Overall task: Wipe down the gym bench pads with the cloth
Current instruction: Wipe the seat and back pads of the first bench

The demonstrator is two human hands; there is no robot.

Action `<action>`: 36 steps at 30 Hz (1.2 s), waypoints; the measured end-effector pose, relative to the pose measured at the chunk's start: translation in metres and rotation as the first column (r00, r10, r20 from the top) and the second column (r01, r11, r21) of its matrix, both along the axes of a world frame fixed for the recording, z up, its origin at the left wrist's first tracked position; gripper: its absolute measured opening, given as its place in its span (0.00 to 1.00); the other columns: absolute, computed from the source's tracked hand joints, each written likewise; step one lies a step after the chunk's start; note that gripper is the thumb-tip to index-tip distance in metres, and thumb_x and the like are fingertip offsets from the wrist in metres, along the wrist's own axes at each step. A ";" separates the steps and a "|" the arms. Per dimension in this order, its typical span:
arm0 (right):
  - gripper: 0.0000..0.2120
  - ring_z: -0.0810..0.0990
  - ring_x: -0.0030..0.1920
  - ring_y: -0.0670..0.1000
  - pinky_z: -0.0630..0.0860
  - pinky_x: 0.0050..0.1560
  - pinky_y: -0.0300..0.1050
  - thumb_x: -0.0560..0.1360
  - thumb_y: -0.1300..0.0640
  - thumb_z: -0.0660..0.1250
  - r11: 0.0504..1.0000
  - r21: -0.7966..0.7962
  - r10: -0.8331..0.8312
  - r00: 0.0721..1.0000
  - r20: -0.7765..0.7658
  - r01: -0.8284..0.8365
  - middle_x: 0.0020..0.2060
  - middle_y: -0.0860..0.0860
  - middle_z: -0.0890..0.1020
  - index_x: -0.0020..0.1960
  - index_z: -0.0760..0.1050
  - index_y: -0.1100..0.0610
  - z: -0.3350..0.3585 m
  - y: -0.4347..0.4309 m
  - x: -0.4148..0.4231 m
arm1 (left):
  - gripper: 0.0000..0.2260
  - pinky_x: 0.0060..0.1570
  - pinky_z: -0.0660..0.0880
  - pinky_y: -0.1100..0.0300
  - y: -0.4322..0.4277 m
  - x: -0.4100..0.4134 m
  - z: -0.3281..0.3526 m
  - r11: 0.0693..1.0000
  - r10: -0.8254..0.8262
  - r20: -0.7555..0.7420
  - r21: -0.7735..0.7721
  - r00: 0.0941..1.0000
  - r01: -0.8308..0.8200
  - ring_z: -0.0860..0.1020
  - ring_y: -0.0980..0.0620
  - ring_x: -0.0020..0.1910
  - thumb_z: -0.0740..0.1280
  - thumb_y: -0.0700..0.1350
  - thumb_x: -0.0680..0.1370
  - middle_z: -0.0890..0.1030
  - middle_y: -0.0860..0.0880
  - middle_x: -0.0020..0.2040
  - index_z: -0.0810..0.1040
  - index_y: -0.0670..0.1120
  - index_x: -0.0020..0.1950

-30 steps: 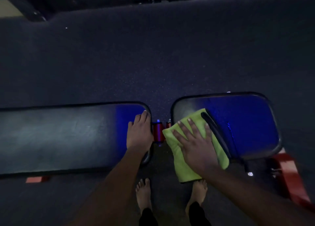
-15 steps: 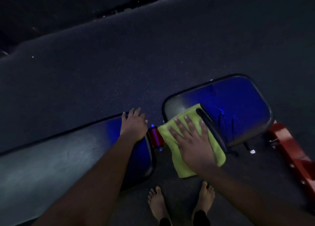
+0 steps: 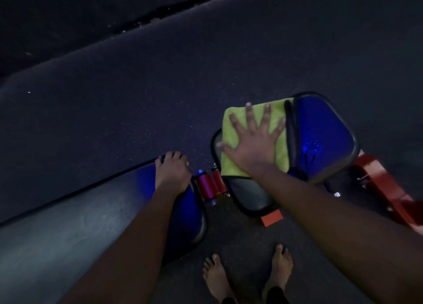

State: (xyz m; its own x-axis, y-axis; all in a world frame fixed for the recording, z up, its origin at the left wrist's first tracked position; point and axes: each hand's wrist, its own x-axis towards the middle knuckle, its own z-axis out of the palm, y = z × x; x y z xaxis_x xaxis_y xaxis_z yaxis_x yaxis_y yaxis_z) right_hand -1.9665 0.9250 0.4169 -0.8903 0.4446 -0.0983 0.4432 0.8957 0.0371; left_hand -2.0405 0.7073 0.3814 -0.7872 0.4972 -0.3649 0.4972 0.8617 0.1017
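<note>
No readable text, no label, brand or number legible on seat pad (image 3: 325,129), cloth (image 3: 231,166) or red frame (image 3: 375,173), scene dim

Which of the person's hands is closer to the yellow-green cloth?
Right. The right hand presses flat on the yellow-green cloth, fingers spread, on the seat pad. The left hand holds the end of the long pad, across the gap from the cloth.

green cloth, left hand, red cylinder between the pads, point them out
green cloth (image 3: 230,164): head view, lower left corner
left hand (image 3: 172,174): head view, back of hand
red cylinder (image 3: 206,185): head view, its middle
</note>
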 end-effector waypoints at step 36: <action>0.29 0.51 0.81 0.58 0.51 0.68 0.81 0.75 0.40 0.55 0.996 -0.001 -0.091 0.995 -0.050 0.091 0.82 0.47 0.55 0.77 0.60 0.36 0.038 0.120 0.062 | 0.16 0.61 0.66 0.44 0.042 -0.014 0.024 0.975 0.199 0.117 0.077 0.973 -0.209 0.70 0.41 0.63 0.52 0.48 0.84 0.77 0.41 0.63 0.72 0.46 0.66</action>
